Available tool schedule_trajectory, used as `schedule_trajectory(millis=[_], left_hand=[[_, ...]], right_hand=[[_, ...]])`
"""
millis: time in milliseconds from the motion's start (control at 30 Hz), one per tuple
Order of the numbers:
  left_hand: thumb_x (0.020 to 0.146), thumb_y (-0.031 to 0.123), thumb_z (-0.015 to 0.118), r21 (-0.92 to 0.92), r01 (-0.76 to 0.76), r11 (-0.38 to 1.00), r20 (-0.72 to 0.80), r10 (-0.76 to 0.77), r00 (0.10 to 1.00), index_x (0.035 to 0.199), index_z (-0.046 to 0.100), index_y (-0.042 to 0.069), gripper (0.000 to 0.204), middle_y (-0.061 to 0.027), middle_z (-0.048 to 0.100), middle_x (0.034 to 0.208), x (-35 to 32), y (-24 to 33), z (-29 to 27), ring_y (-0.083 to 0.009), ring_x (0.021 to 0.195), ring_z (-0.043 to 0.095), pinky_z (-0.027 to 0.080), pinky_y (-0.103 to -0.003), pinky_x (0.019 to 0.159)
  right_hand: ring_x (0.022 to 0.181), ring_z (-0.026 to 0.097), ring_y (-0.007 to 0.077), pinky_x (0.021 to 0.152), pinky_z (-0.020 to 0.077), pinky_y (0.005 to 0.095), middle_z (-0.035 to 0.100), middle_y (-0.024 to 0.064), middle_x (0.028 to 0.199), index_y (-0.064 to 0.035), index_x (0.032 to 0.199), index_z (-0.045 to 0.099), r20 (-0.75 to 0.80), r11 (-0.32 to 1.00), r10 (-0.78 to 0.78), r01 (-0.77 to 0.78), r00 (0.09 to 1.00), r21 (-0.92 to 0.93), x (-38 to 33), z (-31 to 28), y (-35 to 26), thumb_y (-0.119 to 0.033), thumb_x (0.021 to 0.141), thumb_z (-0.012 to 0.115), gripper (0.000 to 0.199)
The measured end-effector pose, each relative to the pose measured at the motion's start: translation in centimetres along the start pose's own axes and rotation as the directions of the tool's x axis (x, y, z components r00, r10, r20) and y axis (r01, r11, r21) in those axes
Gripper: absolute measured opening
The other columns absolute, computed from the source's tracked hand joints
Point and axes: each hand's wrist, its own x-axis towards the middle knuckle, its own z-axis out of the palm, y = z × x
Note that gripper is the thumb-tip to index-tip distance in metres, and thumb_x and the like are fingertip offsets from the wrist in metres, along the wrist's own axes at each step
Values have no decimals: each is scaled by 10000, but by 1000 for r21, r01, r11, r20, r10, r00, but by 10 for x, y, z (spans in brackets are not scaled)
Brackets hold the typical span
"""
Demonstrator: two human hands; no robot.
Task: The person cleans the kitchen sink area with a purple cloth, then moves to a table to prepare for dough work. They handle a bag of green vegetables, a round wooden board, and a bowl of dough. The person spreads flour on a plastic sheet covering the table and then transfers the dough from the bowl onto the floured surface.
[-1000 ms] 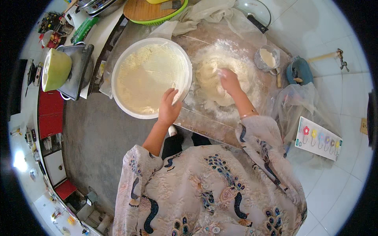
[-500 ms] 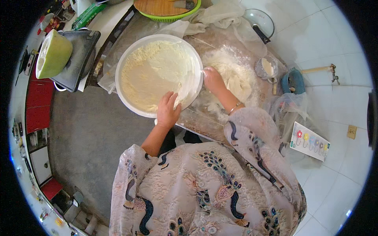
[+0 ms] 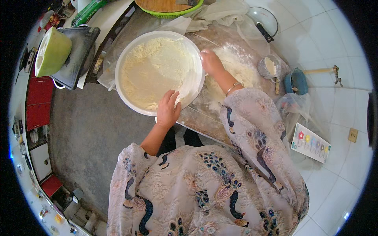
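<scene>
A large white basin [image 3: 119, 74] stands at the table's near left edge. Pale yellow flour [image 3: 143, 76] coats its bottom and is clumped along the far and left sides. My left hand [image 3: 168, 111] grips the near rim, its fingers reaching over to the inside, with flour on the fingertips. At the basin's right side my right hand [image 3: 211, 63] has its floury fingers curled at the rim. Beside that hand a heap of flour [image 3: 242, 72] lies on the table, partly hidden by my right forearm.
Right of the flour heap are a cup of flour [image 3: 271, 67] and a blue container [image 3: 296, 82]. A glass lid [image 3: 263, 20] leans at the back by the tiled wall. A green basket [image 3: 169, 15] sits at the far edge. Left, a yellow-green bowl [image 3: 55, 53] rests on a black appliance.
My right hand has slid farther away along the basin's right rim. My left hand keeps its place on the near rim. The view has shifted slightly.
</scene>
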Motion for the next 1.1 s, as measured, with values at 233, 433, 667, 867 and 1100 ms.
schedule_trajectory(millis=[233, 433, 667, 867, 1100], left_hand=[[729, 65, 611, 35, -22, 999, -35, 23, 999, 1108, 525, 26, 390, -178, 507, 1131, -2, -4, 2, -350, 1053, 490, 413, -410, 879], [728, 65, 607, 50, -12, 999, -83, 16, 996, 1102, 526, 24, 385, -179, 507, 1130, -2, 0, 6, -349, 1045, 493, 411, -406, 879], [724, 64, 602, 89, 3, 996, -65, 2, 998, 1109, 525, 25, 394, -173, 508, 1137, -6, -4, 6, -343, 1059, 486, 407, -397, 888], [721, 89, 595, 91, -8, 996, -113, 18, 993, 1085, 528, 29, 375, -164, 511, 1124, -3, -3, 10, -336, 1053, 486, 412, -411, 874], [710, 68, 589, 67, -19, 998, -94, 25, 995, 1075, 529, 22, 372, -166, 518, 1103, -6, -4, 13, -340, 1043, 491, 416, -418, 867]], right_hand=[[905, 548, 333, 790, 461, 374, 568, 176, 957, -10, 929, 594, 43, 998, -56, 58, 997, -36, -50, -18, -24, -73, 782, 476, 199], [912, 547, 342, 789, 458, 387, 570, 187, 968, 7, 940, 582, -28, 1000, -15, 15, 999, 14, -17, -1, 4, -46, 780, 456, 210], [894, 547, 349, 768, 454, 406, 568, 196, 928, 10, 920, 581, 45, 999, -42, 43, 998, -28, -36, -15, -14, -15, 760, 462, 201], [870, 549, 343, 757, 456, 404, 572, 196, 881, 1, 882, 593, 24, 998, 10, -11, 1000, 55, -12, -13, -3, -45, 792, 439, 184], [842, 550, 342, 759, 455, 387, 574, 177, 879, 0, 870, 599, -42, 990, 8, -1, 999, 143, -95, -13, -31, -44, 761, 463, 180]])
